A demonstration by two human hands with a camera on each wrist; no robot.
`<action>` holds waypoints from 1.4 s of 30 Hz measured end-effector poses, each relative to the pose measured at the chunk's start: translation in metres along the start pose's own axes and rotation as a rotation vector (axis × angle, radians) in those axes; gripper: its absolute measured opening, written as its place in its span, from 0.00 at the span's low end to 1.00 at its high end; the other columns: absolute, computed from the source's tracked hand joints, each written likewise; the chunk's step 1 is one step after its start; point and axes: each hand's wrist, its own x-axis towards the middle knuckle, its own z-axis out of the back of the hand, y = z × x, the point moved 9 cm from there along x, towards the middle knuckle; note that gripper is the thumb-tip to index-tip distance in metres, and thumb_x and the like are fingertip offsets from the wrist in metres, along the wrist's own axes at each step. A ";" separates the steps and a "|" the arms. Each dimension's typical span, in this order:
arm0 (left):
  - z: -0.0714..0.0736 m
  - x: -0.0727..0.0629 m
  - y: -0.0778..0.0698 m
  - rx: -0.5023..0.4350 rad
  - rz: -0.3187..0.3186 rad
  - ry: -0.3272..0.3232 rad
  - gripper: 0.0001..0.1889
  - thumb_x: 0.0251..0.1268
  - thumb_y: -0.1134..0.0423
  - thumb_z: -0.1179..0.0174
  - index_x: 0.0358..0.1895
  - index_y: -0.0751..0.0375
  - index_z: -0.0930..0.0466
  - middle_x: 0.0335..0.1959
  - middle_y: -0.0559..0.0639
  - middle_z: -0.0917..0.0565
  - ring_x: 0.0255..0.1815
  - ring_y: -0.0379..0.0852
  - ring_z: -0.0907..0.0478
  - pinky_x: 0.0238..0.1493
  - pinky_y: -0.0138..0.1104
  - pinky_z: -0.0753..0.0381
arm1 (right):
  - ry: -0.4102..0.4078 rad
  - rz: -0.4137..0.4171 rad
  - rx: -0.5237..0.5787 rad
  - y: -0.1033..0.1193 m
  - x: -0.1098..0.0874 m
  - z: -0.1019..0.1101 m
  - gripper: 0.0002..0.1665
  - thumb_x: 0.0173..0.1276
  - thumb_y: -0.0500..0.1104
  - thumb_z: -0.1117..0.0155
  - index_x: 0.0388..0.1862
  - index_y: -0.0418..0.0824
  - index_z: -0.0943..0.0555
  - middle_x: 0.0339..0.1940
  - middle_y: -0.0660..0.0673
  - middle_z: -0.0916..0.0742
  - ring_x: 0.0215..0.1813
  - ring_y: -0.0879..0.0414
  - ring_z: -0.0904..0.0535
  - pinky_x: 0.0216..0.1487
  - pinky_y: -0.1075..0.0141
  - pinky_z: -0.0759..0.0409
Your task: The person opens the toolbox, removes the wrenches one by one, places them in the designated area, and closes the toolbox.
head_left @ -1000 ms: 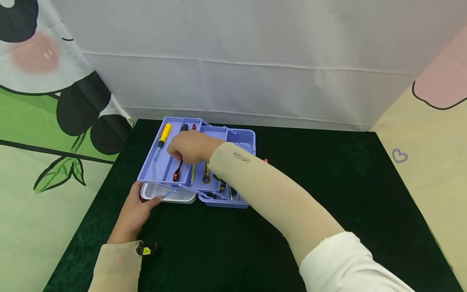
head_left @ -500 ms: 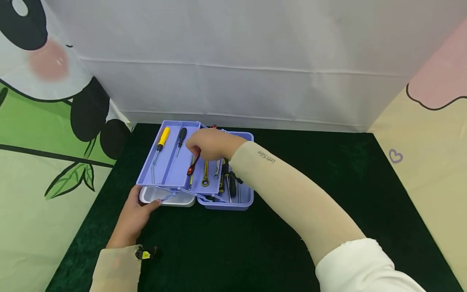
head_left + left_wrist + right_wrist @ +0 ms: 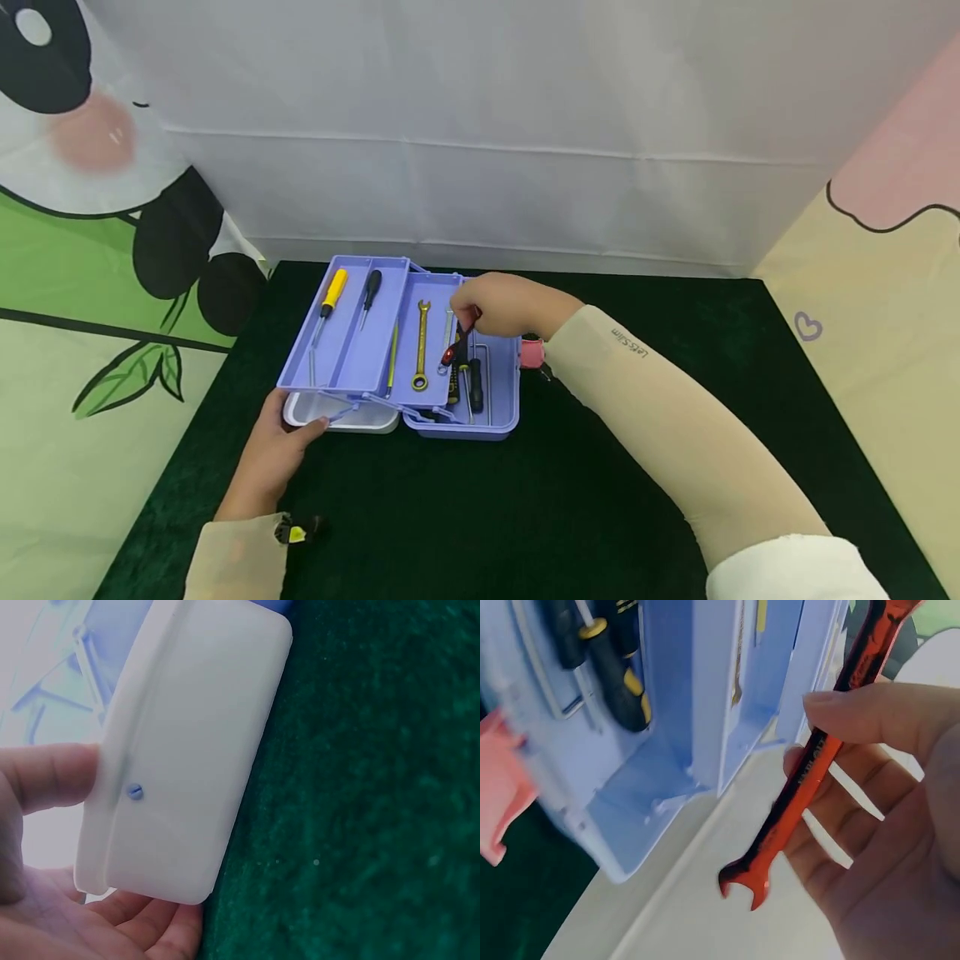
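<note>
Between thumb and fingers, my right hand (image 3: 498, 302) pinches a red combination wrench (image 3: 802, 784), its open-ended jaw pointing down in the right wrist view. In the head view this hand hovers over the right side of a lavender cantilever toolbox (image 3: 468, 432). My left hand (image 3: 268, 457) grips the outer end of the toolbox's white lid (image 3: 195, 742), thumb on the rim and fingers underneath. A gold combination wrench (image 3: 422, 343) lies in the middle tray, with a silver wrench (image 3: 442, 367) beside it, partly hidden by the red one.
A yellow screwdriver (image 3: 334, 292) and a black screwdriver (image 3: 372, 287) lie in the raised left tray. The bottom compartment holds several tools, among them a black-handled screwdriver (image 3: 476, 387). A pink latch (image 3: 532, 353) sticks out at the right. Dark green cloth (image 3: 465, 517) covers the table.
My right hand has carried the red wrench rightward from the left tray, across the middle tray, to above the bottom compartment. My left hand stays on the lid.
</note>
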 end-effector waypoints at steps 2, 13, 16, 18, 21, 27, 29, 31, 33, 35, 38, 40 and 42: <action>0.001 -0.001 0.001 -0.007 -0.003 -0.003 0.47 0.77 0.64 0.41 0.85 0.47 0.67 0.81 0.63 0.48 0.71 0.66 0.38 0.72 0.65 0.41 | -0.009 -0.001 0.022 -0.007 -0.007 -0.001 0.16 0.69 0.28 0.41 0.30 0.48 0.20 0.38 0.50 0.17 0.45 0.55 0.24 0.45 0.62 0.24; -0.002 -0.004 0.001 0.014 0.009 -0.008 0.49 0.77 0.62 0.40 0.85 0.50 0.68 0.81 0.64 0.49 0.71 0.67 0.40 0.73 0.65 0.42 | -0.144 -0.045 0.154 -0.054 -0.051 -0.018 0.11 0.73 0.33 0.36 0.33 0.46 0.15 0.36 0.52 0.16 0.41 0.53 0.23 0.46 0.61 0.20; -0.002 -0.005 0.003 0.014 0.015 -0.002 0.49 0.77 0.63 0.40 0.85 0.48 0.68 0.81 0.63 0.49 0.72 0.67 0.40 0.73 0.65 0.43 | -0.176 -0.060 0.213 -0.064 -0.062 -0.026 0.09 0.74 0.34 0.35 0.34 0.45 0.15 0.35 0.51 0.16 0.39 0.54 0.23 0.43 0.60 0.20; -0.001 -0.005 0.004 0.013 0.013 -0.005 0.48 0.77 0.64 0.40 0.85 0.47 0.68 0.81 0.63 0.49 0.72 0.66 0.40 0.73 0.65 0.42 | -0.193 -0.068 0.256 -0.068 -0.068 -0.030 0.07 0.74 0.35 0.34 0.35 0.44 0.15 0.34 0.51 0.16 0.38 0.54 0.22 0.42 0.60 0.20; 0.000 -0.005 0.004 0.008 0.010 -0.009 0.48 0.77 0.65 0.41 0.85 0.47 0.68 0.81 0.63 0.49 0.72 0.66 0.40 0.73 0.65 0.42 | -0.223 -0.071 0.328 -0.071 -0.075 -0.034 0.04 0.72 0.35 0.32 0.38 0.43 0.14 0.36 0.50 0.14 0.39 0.53 0.21 0.44 0.58 0.19; 0.003 -0.007 0.004 0.012 0.010 -0.015 0.48 0.77 0.64 0.41 0.85 0.46 0.68 0.81 0.63 0.49 0.73 0.66 0.41 0.73 0.65 0.42 | -0.327 -0.120 0.498 -0.083 -0.089 -0.041 0.05 0.72 0.36 0.32 0.42 0.46 0.14 0.43 0.49 0.14 0.46 0.49 0.19 0.53 0.53 0.18; 0.003 -0.009 0.003 0.016 0.007 -0.015 0.48 0.77 0.63 0.41 0.85 0.46 0.68 0.81 0.63 0.49 0.72 0.66 0.40 0.72 0.65 0.42 | -0.366 -0.150 0.564 -0.091 -0.094 -0.045 0.05 0.72 0.38 0.31 0.43 0.47 0.14 0.44 0.48 0.15 0.47 0.47 0.19 0.54 0.51 0.18; 0.004 -0.010 0.002 0.018 0.001 -0.016 0.48 0.77 0.63 0.41 0.85 0.47 0.68 0.81 0.63 0.48 0.72 0.66 0.40 0.72 0.65 0.42 | -0.409 -0.171 0.605 -0.097 -0.098 -0.049 0.04 0.73 0.39 0.31 0.43 0.47 0.14 0.45 0.47 0.15 0.48 0.47 0.20 0.55 0.50 0.18; 0.004 -0.011 0.001 0.020 -0.001 -0.019 0.48 0.77 0.62 0.41 0.85 0.48 0.67 0.81 0.63 0.48 0.71 0.66 0.40 0.72 0.65 0.41 | -0.449 -0.185 0.627 -0.103 -0.102 -0.053 0.04 0.73 0.40 0.31 0.44 0.47 0.15 0.46 0.47 0.15 0.49 0.47 0.20 0.55 0.51 0.18; 0.004 -0.011 0.001 0.020 -0.001 -0.019 0.47 0.78 0.62 0.41 0.85 0.48 0.67 0.81 0.64 0.48 0.71 0.66 0.40 0.72 0.65 0.41 | -0.492 -0.191 0.636 -0.107 -0.105 -0.056 0.04 0.73 0.40 0.31 0.45 0.46 0.15 0.47 0.47 0.15 0.49 0.48 0.20 0.55 0.51 0.18; 0.004 -0.012 0.001 0.011 0.001 -0.018 0.47 0.78 0.62 0.41 0.85 0.48 0.68 0.81 0.64 0.49 0.72 0.66 0.40 0.72 0.65 0.42 | -0.548 -0.195 0.659 -0.112 -0.109 -0.061 0.05 0.72 0.39 0.31 0.45 0.45 0.15 0.46 0.47 0.15 0.48 0.49 0.20 0.53 0.52 0.18; 0.004 -0.013 0.000 0.004 0.003 -0.017 0.47 0.78 0.62 0.41 0.85 0.48 0.68 0.81 0.64 0.49 0.72 0.66 0.40 0.72 0.65 0.42 | -0.583 -0.200 0.684 -0.115 -0.112 -0.065 0.05 0.72 0.39 0.31 0.45 0.44 0.16 0.45 0.46 0.15 0.46 0.48 0.20 0.51 0.51 0.18; 0.004 -0.013 -0.001 -0.003 0.006 -0.018 0.48 0.78 0.63 0.41 0.85 0.49 0.68 0.81 0.64 0.49 0.72 0.66 0.40 0.72 0.65 0.42 | -0.609 -0.210 0.720 -0.118 -0.114 -0.069 0.07 0.72 0.38 0.30 0.46 0.43 0.17 0.44 0.45 0.14 0.45 0.48 0.19 0.49 0.51 0.18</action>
